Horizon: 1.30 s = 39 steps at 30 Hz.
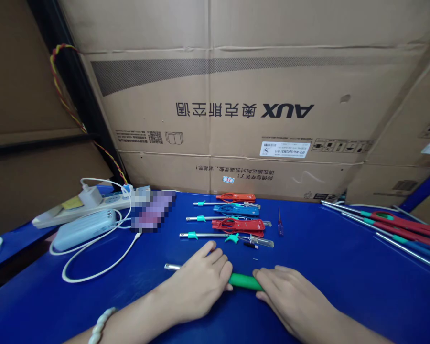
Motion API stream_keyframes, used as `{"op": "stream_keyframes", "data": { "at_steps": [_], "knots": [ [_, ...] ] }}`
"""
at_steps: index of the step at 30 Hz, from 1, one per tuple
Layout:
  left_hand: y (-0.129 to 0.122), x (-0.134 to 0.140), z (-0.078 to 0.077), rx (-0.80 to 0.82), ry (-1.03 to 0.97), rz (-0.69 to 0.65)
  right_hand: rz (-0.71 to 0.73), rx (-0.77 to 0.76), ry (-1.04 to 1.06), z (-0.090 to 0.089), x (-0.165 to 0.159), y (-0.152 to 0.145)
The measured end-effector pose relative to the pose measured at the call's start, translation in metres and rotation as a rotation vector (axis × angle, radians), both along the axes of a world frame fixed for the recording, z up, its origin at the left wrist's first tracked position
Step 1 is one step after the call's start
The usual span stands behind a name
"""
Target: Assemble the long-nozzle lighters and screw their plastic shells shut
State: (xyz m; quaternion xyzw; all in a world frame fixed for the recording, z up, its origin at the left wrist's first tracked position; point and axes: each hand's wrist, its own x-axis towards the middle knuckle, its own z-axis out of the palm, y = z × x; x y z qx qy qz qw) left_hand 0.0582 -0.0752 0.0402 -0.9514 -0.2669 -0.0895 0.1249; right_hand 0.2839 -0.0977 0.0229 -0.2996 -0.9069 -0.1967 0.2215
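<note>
A bright green tube-like handle (245, 282) lies crosswise over the near part of the blue table. My left hand (206, 282) is closed around its left part, knuckles up. A silver metal rod (172, 267) sticks out to the left of that hand; where it meets the green part is hidden. My right hand (290, 296) is closed on the handle's right end, covering it. Just beyond the hands are silver rods with teal clips (192, 235), a red plastic piece (238, 225), a blue one (236, 210), an orange one (236, 197) and a small black piece (251, 245).
A small screwdriver (280, 224) lies right of the row. Several long rods with red parts (397, 224) rest at the right edge. At left are a light-blue power bank (84, 229), white cables, a power strip (57, 216) and a blurred phone (154, 211). Cardboard (218, 76) walls the back.
</note>
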Motion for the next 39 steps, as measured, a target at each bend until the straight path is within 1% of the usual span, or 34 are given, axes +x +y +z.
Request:
{"op": "stream_keyframes", "data": {
  "at_steps": [5,8,11,13,17,20,22,25,29,31,33,34,36,39],
  "knots": [
    [0.003,-0.001,-0.001,-0.072,-0.010,-0.005,-0.005,0.029,-0.052,-0.001,0.001,0.003],
    [0.003,0.001,0.000,-0.115,-0.027,-0.016,-0.003,0.015,-0.081,0.001,0.000,0.005],
    [0.000,0.006,-0.001,-0.106,-0.029,-0.026,-0.013,-0.076,-0.117,0.002,0.000,0.004],
    [0.000,0.007,-0.001,-0.092,-0.041,-0.037,-0.029,-0.180,-0.140,0.006,0.000,0.005],
    [0.008,-0.002,0.002,-0.117,-0.075,0.001,-0.073,-0.393,-0.127,0.021,0.010,0.011],
    [0.014,-0.011,0.008,-0.178,-0.103,0.065,-0.113,-0.454,-0.109,0.033,0.019,0.020],
    [0.015,-0.013,0.012,-0.215,-0.136,0.080,-0.126,-0.469,-0.108,0.035,0.021,0.023],
    [0.010,-0.010,0.014,-0.281,-0.214,0.033,-0.073,-0.453,-0.104,0.028,0.018,0.019],
    [-0.001,-0.002,0.012,-0.443,-0.306,-0.030,0.020,-0.367,-0.079,0.012,0.012,0.008],
    [-0.003,0.000,0.010,-0.493,-0.338,-0.049,0.041,-0.369,-0.071,0.012,0.012,0.007],
    [-0.003,0.000,0.008,-0.500,-0.364,-0.061,0.048,-0.463,-0.050,0.019,0.015,0.012],
    [-0.002,-0.001,0.008,-0.494,-0.373,-0.058,0.053,-0.549,-0.038,0.024,0.017,0.016],
    [0.002,-0.004,0.007,-0.472,-0.385,-0.034,0.001,-0.678,0.053,0.033,0.023,0.026],
    [0.007,-0.008,0.008,-0.433,-0.395,0.015,-0.053,-0.760,0.153,0.036,0.028,0.039]
  ]
}}
